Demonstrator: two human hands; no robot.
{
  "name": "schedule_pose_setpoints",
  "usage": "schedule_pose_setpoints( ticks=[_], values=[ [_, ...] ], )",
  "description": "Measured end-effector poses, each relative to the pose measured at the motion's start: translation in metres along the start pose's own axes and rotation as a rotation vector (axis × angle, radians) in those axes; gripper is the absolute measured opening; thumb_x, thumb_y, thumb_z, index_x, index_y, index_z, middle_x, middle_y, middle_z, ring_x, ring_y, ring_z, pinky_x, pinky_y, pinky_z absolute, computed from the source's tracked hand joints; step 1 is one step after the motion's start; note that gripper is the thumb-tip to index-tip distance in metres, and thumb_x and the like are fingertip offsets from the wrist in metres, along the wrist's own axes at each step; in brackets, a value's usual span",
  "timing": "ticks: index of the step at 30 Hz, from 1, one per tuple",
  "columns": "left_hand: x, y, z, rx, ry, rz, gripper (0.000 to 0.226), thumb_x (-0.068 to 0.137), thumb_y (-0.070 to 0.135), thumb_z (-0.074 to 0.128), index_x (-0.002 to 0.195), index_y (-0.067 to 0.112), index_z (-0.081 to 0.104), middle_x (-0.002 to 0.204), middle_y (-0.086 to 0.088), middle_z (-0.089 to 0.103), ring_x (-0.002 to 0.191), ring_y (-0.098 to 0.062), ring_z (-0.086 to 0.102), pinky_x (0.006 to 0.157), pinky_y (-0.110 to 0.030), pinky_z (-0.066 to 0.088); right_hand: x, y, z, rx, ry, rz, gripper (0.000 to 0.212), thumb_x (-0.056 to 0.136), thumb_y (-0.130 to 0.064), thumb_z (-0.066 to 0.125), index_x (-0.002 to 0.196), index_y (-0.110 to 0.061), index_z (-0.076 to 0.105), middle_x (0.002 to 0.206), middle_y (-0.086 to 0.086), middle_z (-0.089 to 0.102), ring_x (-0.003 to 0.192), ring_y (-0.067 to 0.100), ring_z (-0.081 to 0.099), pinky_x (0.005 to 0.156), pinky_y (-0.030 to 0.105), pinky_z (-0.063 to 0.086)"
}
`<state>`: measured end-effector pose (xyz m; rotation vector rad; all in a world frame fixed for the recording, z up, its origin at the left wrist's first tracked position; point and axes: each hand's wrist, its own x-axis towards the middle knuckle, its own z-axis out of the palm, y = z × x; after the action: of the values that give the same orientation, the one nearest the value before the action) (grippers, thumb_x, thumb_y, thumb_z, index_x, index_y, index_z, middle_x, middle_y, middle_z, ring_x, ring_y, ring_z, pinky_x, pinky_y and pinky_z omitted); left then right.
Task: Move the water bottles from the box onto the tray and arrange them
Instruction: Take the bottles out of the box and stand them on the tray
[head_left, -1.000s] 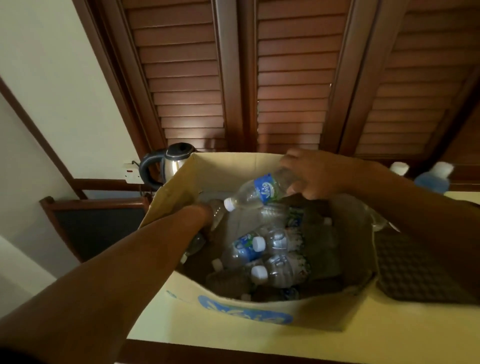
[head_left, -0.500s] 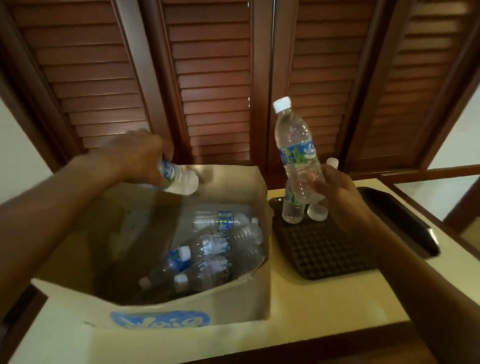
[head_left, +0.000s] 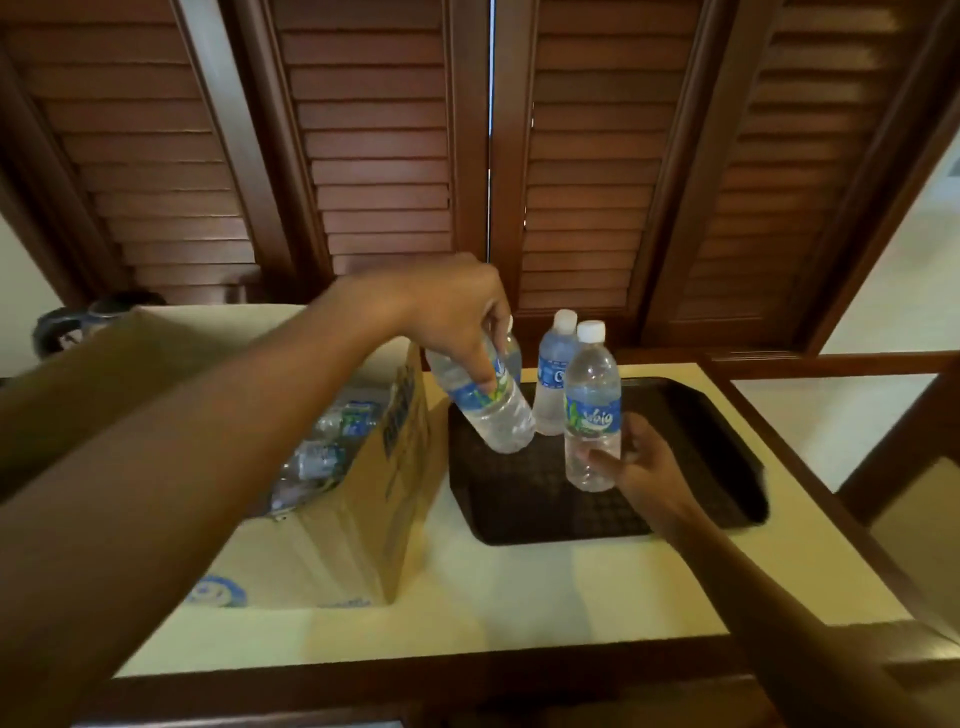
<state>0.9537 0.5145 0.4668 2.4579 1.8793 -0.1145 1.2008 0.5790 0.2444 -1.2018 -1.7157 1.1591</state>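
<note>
Water bottles (head_left: 322, 457) of clear plastic, white-capped and blue-labelled, are lying heaped in the open brown cardboard box (head_left: 374, 493) on the cream countertop (head_left: 519, 587). Half a second ago the left hand (head_left: 452, 317) was holding its bottle over the box. It is now carrying that tilted bottle (head_left: 493, 410) above the black gridded plastic tray (head_left: 701, 431), fingers curled round the upper body. The right hand (head_left: 644, 467), which was holding its upright bottle (head_left: 592, 410) aloft, is now setting it down on the tray — fingers wrapping the lower body, base seemingly touching the mat, though contact is hard to confirm. A third bottle (head_left: 553, 379) is standing just behind.

Judgement: two placements are nearing completion, while many bottles are remaining in the box. Label lettering is reading roughly "Voig" — blurred. The box's side print is not legible.
</note>
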Motion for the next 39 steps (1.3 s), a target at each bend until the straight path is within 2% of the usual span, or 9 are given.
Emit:
schedule_pose_setpoints(
  ticks=[5, 9, 14, 17, 20, 28, 30, 34, 39],
  values=[
    [0.043, 0.014, 0.06, -0.033, -0.029, -0.124, 0.042, 0.06, 0.052, 0.088, 0.091, 0.027, 0.076, 0.086, 0.014, 0.069, 0.077, -0.004, 0.065, 0.07, -0.033, 0.061, 0.007, 0.022, 0.007, -0.122, 0.028, 0.054, 0.069, 0.078, -0.014, 0.086, 0.134, -0.02, 0.046, 0.116, -0.005, 0.062, 0.101, 0.012, 0.064, 0.069, 0.017, 0.049],
    [0.057, 0.018, 0.094, -0.136, -0.008, -0.23, 0.043, 0.064, 0.043, 0.091, 0.096, 0.021, 0.073, 0.096, 0.007, 0.07, 0.081, -0.007, 0.066, 0.071, -0.029, 0.061, 0.006, 0.032, 0.013, -0.112, 0.008, 0.044, 0.07, 0.078, -0.014, 0.086, 0.132, -0.023, 0.042, 0.115, -0.008, 0.061, 0.099, 0.008, 0.064, 0.067, 0.011, 0.046],
    [0.054, 0.021, 0.124, -0.341, 0.273, -0.364, 0.051, 0.061, 0.045, 0.091, 0.099, 0.024, 0.064, 0.098, 0.007, 0.065, 0.089, -0.011, 0.064, 0.076, -0.033, 0.06, 0.012, 0.034, 0.008, -0.133, -0.007, 0.04, 0.065, 0.08, -0.026, 0.086, 0.128, -0.023, 0.042, 0.108, -0.012, 0.06, 0.088, -0.002, 0.061, 0.06, 0.009, 0.044],
    [0.049, 0.026, 0.153, -0.503, 0.474, -0.493, 0.05, 0.062, 0.045, 0.092, 0.096, 0.025, 0.06, 0.093, 0.011, 0.064, 0.084, -0.005, 0.063, 0.07, -0.025, 0.056, 0.016, 0.034, 0.006, -0.171, 0.004, 0.012, 0.067, 0.078, -0.03, 0.087, 0.129, -0.021, 0.044, 0.105, -0.016, 0.057, 0.082, -0.007, 0.058, 0.055, 0.007, 0.044],
    [0.049, 0.035, 0.167, -0.525, 0.508, -0.545, 0.04, 0.065, 0.041, 0.091, 0.089, 0.026, 0.063, 0.09, 0.013, 0.064, 0.085, -0.004, 0.063, 0.063, -0.018, 0.051, 0.019, 0.036, 0.005, -0.2, 0.008, -0.008, 0.069, 0.078, -0.031, 0.087, 0.131, -0.02, 0.044, 0.108, -0.015, 0.056, 0.081, -0.009, 0.056, 0.053, 0.005, 0.042],
    [0.06, 0.031, 0.123, -0.369, 0.314, -0.373, 0.049, 0.06, 0.039, 0.094, 0.093, 0.022, 0.061, 0.11, 0.006, 0.053, 0.102, -0.014, 0.054, 0.073, -0.024, 0.05, 0.03, 0.04, 0.005, -0.225, -0.048, -0.019, 0.068, 0.079, -0.032, 0.086, 0.133, -0.019, 0.047, 0.115, -0.012, 0.058, 0.098, 0.002, 0.056, 0.063, 0.007, 0.04],
    [0.063, 0.036, 0.129, -0.42, 0.367, -0.385, 0.063, 0.057, 0.04, 0.095, 0.105, 0.026, 0.056, 0.118, 0.005, 0.053, 0.107, -0.014, 0.053, 0.077, -0.025, 0.051, 0.031, 0.042, 0.007, -0.225, -0.057, -0.022, 0.069, 0.08, -0.034, 0.086, 0.135, -0.019, 0.048, 0.116, -0.011, 0.059, 0.097, 0.002, 0.056, 0.062, 0.007, 0.039],
    [0.061, 0.057, 0.161, -0.712, 0.635, -0.469, 0.096, 0.057, 0.04, 0.096, 0.136, 0.032, 0.042, 0.125, 0.013, 0.054, 0.111, -0.006, 0.053, 0.084, -0.023, 0.05, 0.032, 0.046, 0.008, -0.221, -0.061, -0.048, 0.07, 0.08, -0.035, 0.085, 0.137, -0.018, 0.048, 0.127, -0.004, 0.065, 0.104, 0.003, 0.057, 0.071, 0.007, 0.04],
    [0.046, 0.084, 0.214, -0.947, 0.632, -0.532, 0.091, 0.064, 0.033, 0.094, 0.139, 0.038, 0.041, 0.116, 0.029, 0.053, 0.112, 0.006, 0.054, 0.089, -0.014, 0.045, 0.026, 0.05, 0.01, -0.215, -0.033, -0.084, 0.066, 0.082, -0.037, 0.083, 0.136, -0.021, 0.049, 0.127, -0.006, 0.066, 0.113, 0.01, 0.063, 0.09, 0.024, 0.052]
  ],
)
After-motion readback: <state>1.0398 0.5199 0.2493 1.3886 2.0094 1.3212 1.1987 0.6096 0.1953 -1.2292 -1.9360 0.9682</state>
